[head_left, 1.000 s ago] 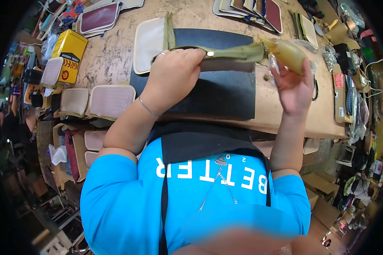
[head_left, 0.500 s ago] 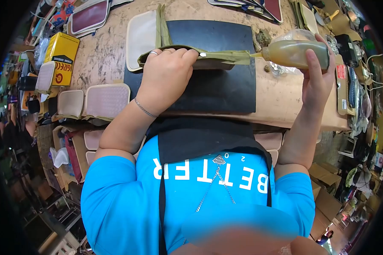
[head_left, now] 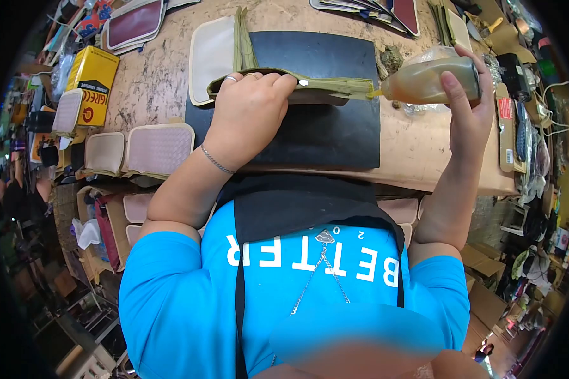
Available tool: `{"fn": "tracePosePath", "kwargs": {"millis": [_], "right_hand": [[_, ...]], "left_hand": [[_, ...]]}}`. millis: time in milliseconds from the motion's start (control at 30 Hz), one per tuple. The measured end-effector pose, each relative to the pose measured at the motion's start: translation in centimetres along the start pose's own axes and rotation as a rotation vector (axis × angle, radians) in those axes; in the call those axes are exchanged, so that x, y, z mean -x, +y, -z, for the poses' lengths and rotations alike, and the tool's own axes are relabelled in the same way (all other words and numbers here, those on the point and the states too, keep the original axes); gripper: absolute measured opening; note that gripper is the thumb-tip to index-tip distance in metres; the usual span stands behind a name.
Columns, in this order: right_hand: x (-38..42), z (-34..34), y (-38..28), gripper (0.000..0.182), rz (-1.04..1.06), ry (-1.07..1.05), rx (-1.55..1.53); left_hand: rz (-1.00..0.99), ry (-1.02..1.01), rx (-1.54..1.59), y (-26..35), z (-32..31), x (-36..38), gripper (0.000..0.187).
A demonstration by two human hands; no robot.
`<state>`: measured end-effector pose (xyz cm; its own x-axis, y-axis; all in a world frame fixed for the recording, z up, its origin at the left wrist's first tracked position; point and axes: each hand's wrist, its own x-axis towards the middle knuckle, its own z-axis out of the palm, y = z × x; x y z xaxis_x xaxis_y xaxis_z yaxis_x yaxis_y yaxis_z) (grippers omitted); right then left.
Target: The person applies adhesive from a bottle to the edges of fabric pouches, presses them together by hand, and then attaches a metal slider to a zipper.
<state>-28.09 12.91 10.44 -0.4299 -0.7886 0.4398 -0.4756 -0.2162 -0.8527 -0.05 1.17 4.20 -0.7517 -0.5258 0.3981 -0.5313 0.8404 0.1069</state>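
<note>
My left hand [head_left: 251,114] is closed around an olive-green zippered fabric strip attached to a panel [head_left: 325,95], held on edge above a black board [head_left: 310,139]. A white zipper pull shows beside my knuckles. In my right hand [head_left: 471,114] is a squeeze bottle [head_left: 430,81] of yellowish liquid, lying nearly level with its narrow nozzle toward the left. The nozzle tip is at the right end of the green strip. Behind my left hand lies a pale rounded panel [head_left: 214,57] with another green zipper strip on it.
A yellow adhesive can [head_left: 93,82] stands at the left of the worn table [head_left: 417,145]. Pale woven panels [head_left: 160,150] lie at the near left edge. Maroon panels [head_left: 134,26] are stacked at the back. Clear plastic [head_left: 417,108] lies beneath the bottle.
My right hand has brought the bottle slightly left and down, so the nozzle overlaps the strip's right end. My left hand and the strip have barely moved.
</note>
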Motion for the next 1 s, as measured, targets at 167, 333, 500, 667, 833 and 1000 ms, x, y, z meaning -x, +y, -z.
{"fn": "tracePosePath", "kwargs": {"millis": [167, 333, 500, 667, 833, 1000], "right_hand": [[0.3, 0.5, 0.2, 0.046, 0.058, -0.085, 0.016], [-0.3, -0.4, -0.3, 0.045, 0.044, 0.034, -0.099], [-0.7, -1.0, -0.1, 0.046, 0.060, 0.024, -0.034], [-0.5, -0.6, -0.3, 0.045, 0.074, -0.007, 0.016], [0.3, -0.5, -1.0, 0.045, 0.074, -0.063, 0.084], [0.5, 0.4, -1.0, 0.048, 0.123, -0.095, 0.162]], "left_hand": [[0.005, -0.002, 0.012, -0.1, 0.0, -0.1, 0.011], [-0.014, 0.016, -0.008, 0.0, -0.1, 0.0, 0.011], [-0.017, 0.025, -0.012, -0.1, -0.1, 0.2, 0.011], [-0.006, 0.024, 0.019, 0.0, 0.0, 0.2, 0.014], [0.001, 0.018, 0.042, -0.1, 0.0, 0.1, 0.012], [0.142, -0.064, 0.186, -0.3, 0.3, 0.0, 0.020]]}}
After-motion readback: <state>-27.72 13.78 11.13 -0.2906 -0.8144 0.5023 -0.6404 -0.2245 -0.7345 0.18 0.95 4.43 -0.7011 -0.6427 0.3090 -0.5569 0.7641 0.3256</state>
